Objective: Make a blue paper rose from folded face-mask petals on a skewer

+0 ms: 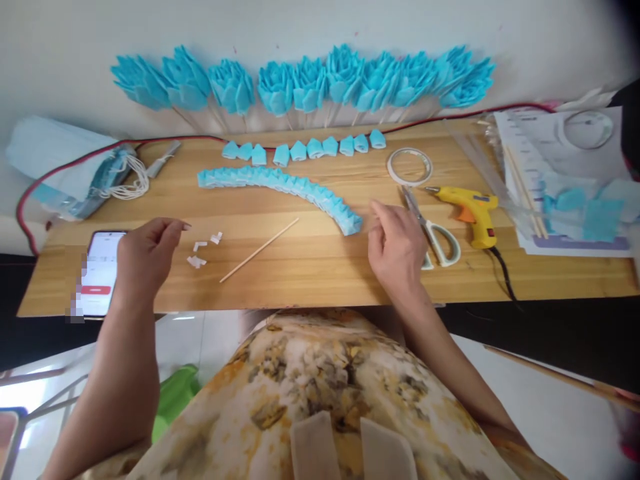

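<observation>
My left hand (149, 252) rests above the table's front left, fingers curled and thumb against the index finger; nothing shows in it. Small white paper-like strips (197, 261) lie just right of it, beside a thin wooden stick (260, 249). My right hand (399, 245) is loosely curled with nothing visible inside, partly covering the scissors (437, 237). Close to its fingertips ends a curved, overlapping row of folded light-blue petals (280, 181). Behind that row stand several separate blue folded pieces (299, 151).
Several blue flowers on sticks (277, 87) lean along the wall. A tape roll (410, 167) and yellow glue gun (473, 210) lie right, near papers (590, 248) and blue scraps. At left are a phone (103, 267), a plastic bag (65, 157) and white cord (131, 179).
</observation>
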`<state>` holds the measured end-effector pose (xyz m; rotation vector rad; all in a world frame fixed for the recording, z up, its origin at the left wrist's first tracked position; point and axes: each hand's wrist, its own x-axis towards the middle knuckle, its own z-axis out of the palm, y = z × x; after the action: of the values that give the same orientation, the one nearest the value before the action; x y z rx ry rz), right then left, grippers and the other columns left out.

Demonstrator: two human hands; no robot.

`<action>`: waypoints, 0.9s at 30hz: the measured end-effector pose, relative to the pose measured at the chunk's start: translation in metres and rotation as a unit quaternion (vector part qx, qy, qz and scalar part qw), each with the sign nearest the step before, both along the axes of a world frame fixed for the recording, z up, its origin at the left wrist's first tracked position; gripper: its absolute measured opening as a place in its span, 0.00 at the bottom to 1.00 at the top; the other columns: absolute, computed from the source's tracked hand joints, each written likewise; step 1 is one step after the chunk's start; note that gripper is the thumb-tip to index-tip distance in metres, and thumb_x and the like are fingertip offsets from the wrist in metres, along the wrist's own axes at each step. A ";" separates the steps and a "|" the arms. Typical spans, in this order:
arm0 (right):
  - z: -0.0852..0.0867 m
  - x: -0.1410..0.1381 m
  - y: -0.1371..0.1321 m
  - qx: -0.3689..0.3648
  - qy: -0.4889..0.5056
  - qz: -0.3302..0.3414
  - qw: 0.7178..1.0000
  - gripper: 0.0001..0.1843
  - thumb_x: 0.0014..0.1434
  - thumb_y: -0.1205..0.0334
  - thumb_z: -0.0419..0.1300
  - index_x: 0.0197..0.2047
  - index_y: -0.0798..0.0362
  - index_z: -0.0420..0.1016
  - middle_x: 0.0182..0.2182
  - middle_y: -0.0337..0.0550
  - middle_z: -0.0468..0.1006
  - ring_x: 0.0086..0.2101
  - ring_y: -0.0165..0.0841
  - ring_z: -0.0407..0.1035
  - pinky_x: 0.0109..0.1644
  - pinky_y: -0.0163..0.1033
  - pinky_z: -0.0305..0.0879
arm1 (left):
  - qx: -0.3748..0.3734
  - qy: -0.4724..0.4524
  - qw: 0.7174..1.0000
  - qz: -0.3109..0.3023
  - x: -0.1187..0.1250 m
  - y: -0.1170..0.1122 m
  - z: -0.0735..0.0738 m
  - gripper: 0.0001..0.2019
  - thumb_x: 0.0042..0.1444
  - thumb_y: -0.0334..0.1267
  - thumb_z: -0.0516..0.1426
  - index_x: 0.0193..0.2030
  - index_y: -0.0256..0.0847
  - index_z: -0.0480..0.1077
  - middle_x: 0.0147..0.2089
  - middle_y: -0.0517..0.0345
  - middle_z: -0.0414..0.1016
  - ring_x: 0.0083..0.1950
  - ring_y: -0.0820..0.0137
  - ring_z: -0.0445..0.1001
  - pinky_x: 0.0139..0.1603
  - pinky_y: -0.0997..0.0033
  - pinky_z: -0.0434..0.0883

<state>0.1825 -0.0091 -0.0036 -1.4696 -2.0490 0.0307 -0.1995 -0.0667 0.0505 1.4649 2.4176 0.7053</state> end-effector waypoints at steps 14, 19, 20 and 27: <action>0.006 -0.103 0.034 -0.073 -0.185 0.277 0.940 0.08 0.68 0.66 0.59 0.39 0.52 0.79 0.42 0.51 0.81 0.47 0.46 0.67 0.45 0.47 0.58 | 0.027 -0.073 0.990 -0.118 -0.033 -0.004 -0.028 0.09 0.50 0.43 0.63 0.36 0.43 0.79 0.29 0.57 0.76 0.31 0.68 0.69 0.32 0.70 0.66; 0.014 -0.084 0.016 -0.071 -0.195 0.304 0.930 0.09 0.68 0.66 0.59 0.35 0.52 0.76 0.36 0.47 0.80 0.40 0.42 0.68 0.44 0.46 0.56 | 0.059 -0.015 0.980 -0.191 -0.025 -0.002 -0.029 0.13 0.59 0.41 0.56 0.45 0.42 0.79 0.43 0.50 0.81 0.43 0.63 0.76 0.47 0.64 0.72; 0.015 -0.078 0.011 -0.069 -0.186 0.307 0.931 0.09 0.69 0.65 0.58 0.35 0.52 0.76 0.34 0.46 0.80 0.39 0.41 0.69 0.44 0.45 0.56 | 0.063 0.002 0.974 -0.220 -0.022 0.000 -0.031 0.14 0.61 0.39 0.54 0.47 0.41 0.79 0.45 0.49 0.81 0.47 0.61 0.77 0.50 0.62 0.72; 0.015 -0.033 -0.025 -0.052 -0.093 0.302 0.947 0.11 0.71 0.63 0.56 0.35 0.51 0.75 0.30 0.43 0.80 0.35 0.38 0.71 0.41 0.42 0.59 | 0.036 0.074 0.941 -0.328 -0.016 0.012 -0.042 0.15 0.59 0.31 0.50 0.37 0.40 0.79 0.44 0.46 0.81 0.47 0.57 0.78 0.51 0.56 0.74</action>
<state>0.1496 -0.0344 0.0112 -0.8719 -2.6172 0.2592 -0.2159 -0.0544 0.0084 2.2455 1.8004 0.5335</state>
